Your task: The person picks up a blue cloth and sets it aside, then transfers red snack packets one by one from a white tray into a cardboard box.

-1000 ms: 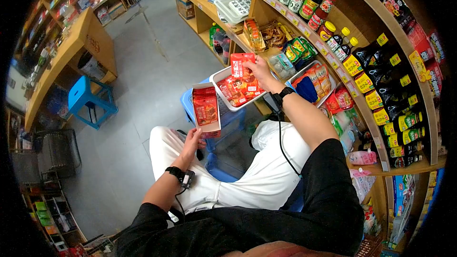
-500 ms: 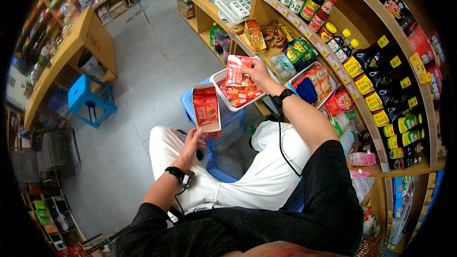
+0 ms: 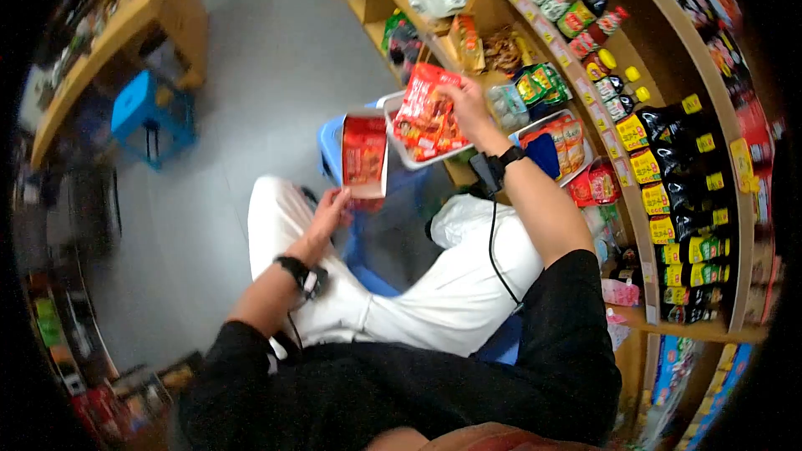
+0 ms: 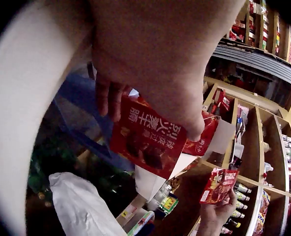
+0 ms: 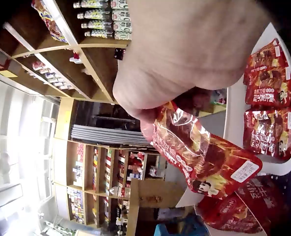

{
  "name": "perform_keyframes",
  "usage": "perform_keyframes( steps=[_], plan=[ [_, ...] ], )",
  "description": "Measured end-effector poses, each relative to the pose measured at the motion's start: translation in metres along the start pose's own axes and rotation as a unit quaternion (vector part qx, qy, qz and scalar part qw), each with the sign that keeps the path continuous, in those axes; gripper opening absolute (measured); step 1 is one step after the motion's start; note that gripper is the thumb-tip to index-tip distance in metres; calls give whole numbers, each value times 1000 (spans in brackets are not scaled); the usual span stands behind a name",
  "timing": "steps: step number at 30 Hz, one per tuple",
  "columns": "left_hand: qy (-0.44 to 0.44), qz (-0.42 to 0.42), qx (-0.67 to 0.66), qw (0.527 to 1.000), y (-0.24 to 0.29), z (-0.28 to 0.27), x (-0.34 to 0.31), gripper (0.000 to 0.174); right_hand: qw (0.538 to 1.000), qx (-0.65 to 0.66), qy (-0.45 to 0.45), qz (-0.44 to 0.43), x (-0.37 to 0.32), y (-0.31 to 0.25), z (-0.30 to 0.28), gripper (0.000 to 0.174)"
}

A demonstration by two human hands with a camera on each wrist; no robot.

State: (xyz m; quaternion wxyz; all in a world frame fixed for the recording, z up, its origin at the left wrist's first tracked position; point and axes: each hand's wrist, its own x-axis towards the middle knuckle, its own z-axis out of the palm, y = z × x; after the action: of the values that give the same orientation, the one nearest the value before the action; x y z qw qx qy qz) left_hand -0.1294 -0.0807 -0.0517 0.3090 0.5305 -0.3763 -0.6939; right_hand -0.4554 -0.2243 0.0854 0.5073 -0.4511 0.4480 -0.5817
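Note:
My right hand (image 3: 469, 108) pinches a red snack packet (image 3: 428, 104) by its edge, held tilted over a white tray (image 3: 408, 159). More such packets (image 5: 268, 130) lie in that tray, clearest in the right wrist view. Beside the tray to the left stands an open carton (image 3: 386, 175) with red snack packets (image 3: 364, 149) inside. My left hand (image 3: 330, 213) grips the carton's near end. In the left wrist view its thumb and fingers lie about the red printed panel (image 4: 148, 137).
Under the carton and tray is a blue stool (image 3: 330, 146). Shelves with sauce bottles (image 3: 597, 25) and black pouches (image 3: 668, 159) curve round the right. Another tray with packets (image 3: 572, 146) sits by my right wrist. A second blue stool (image 3: 150, 113) stands on the floor to the left.
My right hand has raised the packet a little and turned it to a tilt above the tray. The left hand keeps its hold on the carton. The head view has shifted and blurred.

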Motion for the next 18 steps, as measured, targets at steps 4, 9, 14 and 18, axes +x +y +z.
perform_keyframes(
  steps=[4, 9, 14, 18],
  plan=[
    [-4, 3, -5, 1000, 5, 2, -5, 56, 999, -6, -45, 13, -9, -14, 16, 13],
    [6, 1, 12, 1000, -8, -2, 8, 80, 993, -24, -115, -6, -24, -23, 44, 11],
    [-21, 16, -18, 999, -20, -5, 16, 76, 981, -98, -166, -18, -30, -7, 59, 16],
    [-6, 15, -9, 1000, -13, -2, 13, 76, 975, -101, -198, 7, -33, 8, 67, 20]
  ],
)
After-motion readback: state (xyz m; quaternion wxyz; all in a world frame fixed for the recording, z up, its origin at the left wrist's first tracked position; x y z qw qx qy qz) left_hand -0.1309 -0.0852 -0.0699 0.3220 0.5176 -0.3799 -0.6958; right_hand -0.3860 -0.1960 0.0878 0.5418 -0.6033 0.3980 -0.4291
